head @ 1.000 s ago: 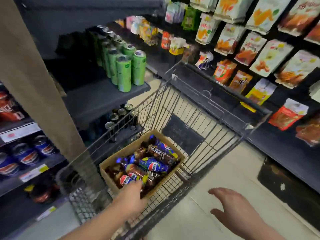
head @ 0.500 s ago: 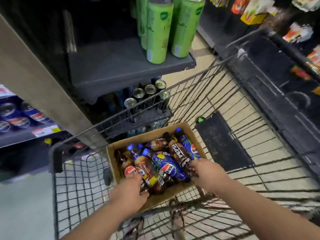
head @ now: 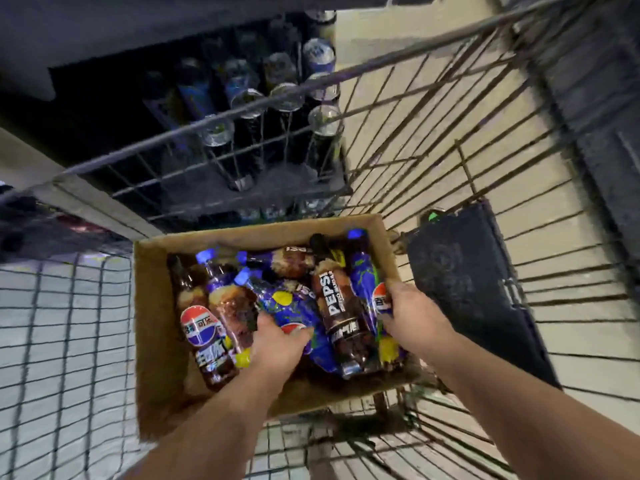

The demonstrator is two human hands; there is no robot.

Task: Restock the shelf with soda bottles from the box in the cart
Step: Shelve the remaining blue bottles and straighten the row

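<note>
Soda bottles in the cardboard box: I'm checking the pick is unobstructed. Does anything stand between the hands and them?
Nothing visible does. The brown cardboard box is open-topped; the left hand grips the middle blue-labelled plastic soda bottle, the right hand the rightmost blue-labelled soda bottle.

Brown cardboard box (head: 156,323). Middle bottle (head: 294,311): blue label, yellow blotch. Pepsi Zero bottle (head: 337,306): black label, white lettering. Right bottle (head: 363,271): blue label, green splashes, blue cap. Grey wire cart (head: 381,65).
</note>
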